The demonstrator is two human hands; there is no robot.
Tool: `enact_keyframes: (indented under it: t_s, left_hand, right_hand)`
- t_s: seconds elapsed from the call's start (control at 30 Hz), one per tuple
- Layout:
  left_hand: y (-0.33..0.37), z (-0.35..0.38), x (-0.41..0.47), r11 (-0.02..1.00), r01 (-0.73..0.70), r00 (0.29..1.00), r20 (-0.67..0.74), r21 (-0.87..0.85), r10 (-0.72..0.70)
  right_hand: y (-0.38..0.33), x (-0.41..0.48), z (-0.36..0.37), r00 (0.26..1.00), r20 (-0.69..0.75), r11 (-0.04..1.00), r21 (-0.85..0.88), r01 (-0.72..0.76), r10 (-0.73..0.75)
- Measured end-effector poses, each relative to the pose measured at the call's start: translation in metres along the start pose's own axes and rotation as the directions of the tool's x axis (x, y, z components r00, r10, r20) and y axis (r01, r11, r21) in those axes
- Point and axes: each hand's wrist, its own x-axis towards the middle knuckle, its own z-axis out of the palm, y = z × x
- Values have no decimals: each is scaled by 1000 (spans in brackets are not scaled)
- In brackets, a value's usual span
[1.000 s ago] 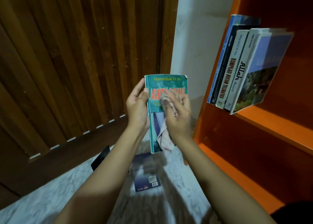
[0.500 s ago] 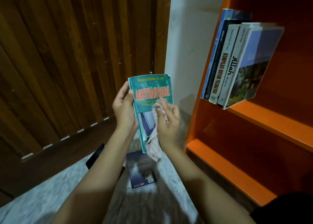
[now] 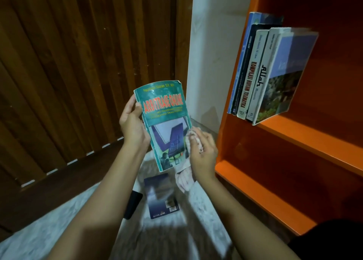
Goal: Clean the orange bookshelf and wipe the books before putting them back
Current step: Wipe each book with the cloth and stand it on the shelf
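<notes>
My left hand (image 3: 132, 122) grips the spine edge of a worn green paperback (image 3: 165, 122) with red title letters, held upright in front of me. My right hand (image 3: 203, 151) holds a pale pinkish cloth (image 3: 184, 179) against the book's lower right edge; the cloth's tail hangs below the hand. To the right stands the orange bookshelf (image 3: 306, 134). Several books (image 3: 263, 77) lean together on its upper shelf.
A dark blue book (image 3: 161, 197) lies flat on the pale marbled floor (image 3: 39, 232) below my hands, with a black flat object (image 3: 133, 204) beside it. A slatted wooden door (image 3: 78, 63) fills the left, and a white wall (image 3: 214, 53) meets the shelf's side.
My right hand with the cloth slid down the book's cover from the title area to the lower right edge. The view shifted, so the book sits lower and left.
</notes>
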Motion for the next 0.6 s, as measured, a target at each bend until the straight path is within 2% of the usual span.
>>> enact_keyframes:
  t_s: [0.13,0.2,0.27,0.33,0.4,0.47,0.6]
  left_hand:
    - [-3,9,-15,999,15,984,179,45,-23]
    - [-3,21,-25,998,23,966,257,60,-37]
    - [-2,36,-33,998,22,948,315,52,-37]
    - [-3,55,-40,998,3,923,384,60,-26]
    - [-8,77,-48,994,-52,891,454,93,4]
    - [-16,102,-59,980,-148,862,504,131,63]
    - [-43,149,-84,919,-355,792,578,174,197]
  right_hand:
    - [-13,34,-15,1000,-7,1000,10,25,-25]
    - [-23,57,-27,997,30,992,107,-72,69]
    - [-32,77,-45,977,129,954,227,-195,169]
    - [-37,93,-68,963,180,925,289,-247,201]
    - [-46,102,-95,976,107,943,259,-209,187]
    - [-51,107,-122,988,-25,948,287,-136,150]
    - [-63,117,-170,975,-215,955,297,10,57]
